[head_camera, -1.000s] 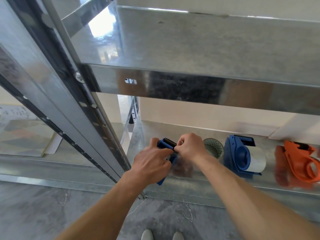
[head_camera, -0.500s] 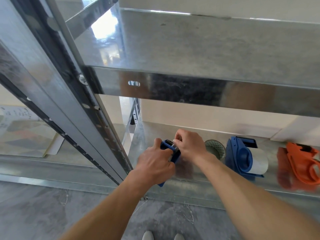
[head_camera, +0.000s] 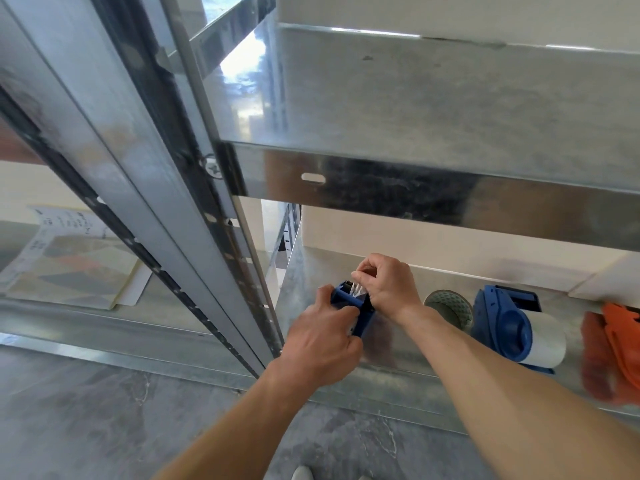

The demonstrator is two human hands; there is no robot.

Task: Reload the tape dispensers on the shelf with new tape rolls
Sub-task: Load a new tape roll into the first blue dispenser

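My left hand [head_camera: 320,344] grips a blue tape dispenser [head_camera: 351,303] over the left end of the lower metal shelf [head_camera: 408,382]. My right hand [head_camera: 388,287] pinches the clear tape end [head_camera: 358,289] just above the dispenser's toothed blade. The dispenser's roll is hidden under my hands. To the right stands a second blue dispenser [head_camera: 502,323] loaded with a white-looking roll [head_camera: 547,341]. An orange dispenser [head_camera: 620,344] lies at the far right, blurred. A loose tape roll [head_camera: 450,306] sits between my right wrist and the second blue dispenser.
An upper metal shelf [head_camera: 433,105] overhangs the work area. A steel upright post [head_camera: 221,216] runs diagonally just left of my left hand. Printed papers [head_camera: 72,261] lie on the neighbouring shelf at left. Grey marbled floor [head_camera: 104,420] below.
My right hand has lifted slightly, drawing the clear tape end up past the blade. The left hand keeps its grip on the dispenser. The camera tilted a little.
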